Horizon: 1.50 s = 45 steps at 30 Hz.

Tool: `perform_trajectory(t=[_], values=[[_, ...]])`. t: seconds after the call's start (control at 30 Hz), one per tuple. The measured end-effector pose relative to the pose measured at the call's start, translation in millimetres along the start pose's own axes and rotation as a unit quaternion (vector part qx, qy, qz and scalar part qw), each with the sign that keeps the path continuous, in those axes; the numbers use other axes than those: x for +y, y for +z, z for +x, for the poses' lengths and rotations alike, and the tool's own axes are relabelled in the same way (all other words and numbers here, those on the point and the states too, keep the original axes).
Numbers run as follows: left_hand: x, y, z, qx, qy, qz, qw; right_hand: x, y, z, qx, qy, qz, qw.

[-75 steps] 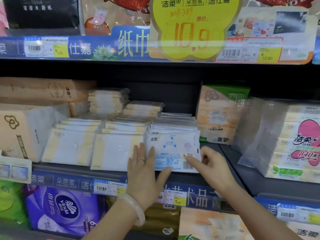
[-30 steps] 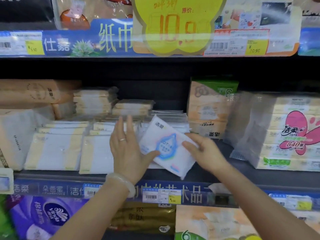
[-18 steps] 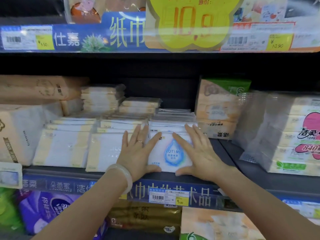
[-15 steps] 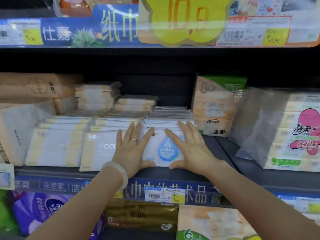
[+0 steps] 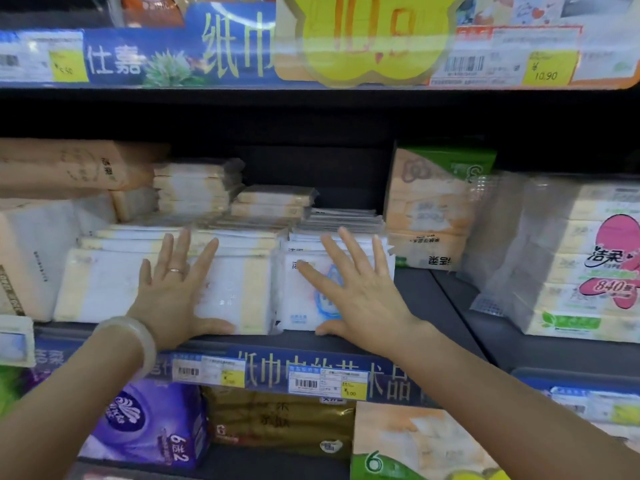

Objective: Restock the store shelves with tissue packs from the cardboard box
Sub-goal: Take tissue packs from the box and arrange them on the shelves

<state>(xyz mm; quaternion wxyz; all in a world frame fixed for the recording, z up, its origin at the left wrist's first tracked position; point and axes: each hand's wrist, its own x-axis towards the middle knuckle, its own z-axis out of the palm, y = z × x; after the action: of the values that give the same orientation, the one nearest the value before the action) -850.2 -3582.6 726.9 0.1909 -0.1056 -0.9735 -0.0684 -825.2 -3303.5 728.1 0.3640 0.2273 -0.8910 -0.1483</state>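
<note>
Both hands are flat and open: left hand (image 5: 173, 292) presses the cream-edged pack (image 5: 239, 289), right hand (image 5: 353, 292) the blue-drop pack (image 5: 298, 299); uneven pushing could topple the leaning stacks behind the fingers

Glossy plastic-wrapped tissue packs (image 5: 304, 299) — shelf (image 5: 433, 292) matt, probably metal.

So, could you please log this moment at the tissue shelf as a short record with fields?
Setting: dark store shelf stocked with tissue packs
Left hand: open, fingers spread, pressing flat on the white pack with cream side bands
Right hand: open, fingers spread, pressing flat on the white pack with a blue droplet print
Pack positions: both stand at the shelf front, side by side
Left wrist: pale translucent bangle
Cardboard box: not in view
Shelf above: large yellow price sign
</note>
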Motion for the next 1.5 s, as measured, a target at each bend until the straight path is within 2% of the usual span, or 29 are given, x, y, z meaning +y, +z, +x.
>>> perform_trajectory(t=[0.07, 0.17, 0.27, 0.47, 0.5, 0.6, 0.7, 0.8, 0.87, 0.97, 1.1, 1.2, 1.3, 1.5], values=[[-13, 2, 8, -0.024, 0.021, -0.02, 0.999, -2, 8, 6, -0.016, -0.02, -0.008, 1.0], [-17, 12, 22, 0.006, 0.068, -0.023, 0.997, 1, 20, 9, -0.04, -0.02, -0.004, 0.999], [-18, 19, 29, 0.042, 0.083, -0.006, 0.996, 3, 26, 10, -0.03, -0.022, 0.014, 0.999], [4, 0, 22, -0.028, 0.007, 0.135, 0.99, 3, 8, 10, -0.124, -0.008, 0.04, 0.991], [12, -7, 18, -0.028, -0.002, 0.13, 0.991, 3, 0, 7, -0.132, 0.005, 0.054, 0.99], [44, -8, -4, 0.054, 0.018, 0.014, 0.998, -3, -22, -7, -0.055, 0.07, 0.155, 0.984], [97, 12, -35, 0.171, 0.142, -0.145, 0.964, -14, -29, -36, 0.033, 0.153, 0.22, 0.963], [157, 38, -65, 0.17, 0.214, -0.267, 0.924, -21, -34, -87, 0.062, 0.243, 0.249, 0.935], [192, 54, -86, 0.155, 0.257, -0.298, 0.906, -19, -42, -135, 0.069, 0.303, 0.258, 0.915], [237, 77, -125, 0.111, 0.315, -0.298, 0.895, -18, -50, -222, 0.036, 0.388, 0.24, 0.889], [290, 113, -175, -0.017, 0.369, -0.278, 0.887, -20, -50, -334, -0.11, 0.485, 0.187, 0.847], [338, 130, -200, -0.143, 0.386, -0.152, 0.899, -12, -51, -395, -0.256, 0.524, 0.181, 0.792], [394, 138, -226, -0.289, 0.374, -0.06, 0.879, 1, -60, -457, -0.33, 0.564, 0.186, 0.733], [525, 172, -304, -0.397, 0.396, -0.022, 0.828, 25, -123, -610, -0.428, 0.637, 0.206, 0.607]])
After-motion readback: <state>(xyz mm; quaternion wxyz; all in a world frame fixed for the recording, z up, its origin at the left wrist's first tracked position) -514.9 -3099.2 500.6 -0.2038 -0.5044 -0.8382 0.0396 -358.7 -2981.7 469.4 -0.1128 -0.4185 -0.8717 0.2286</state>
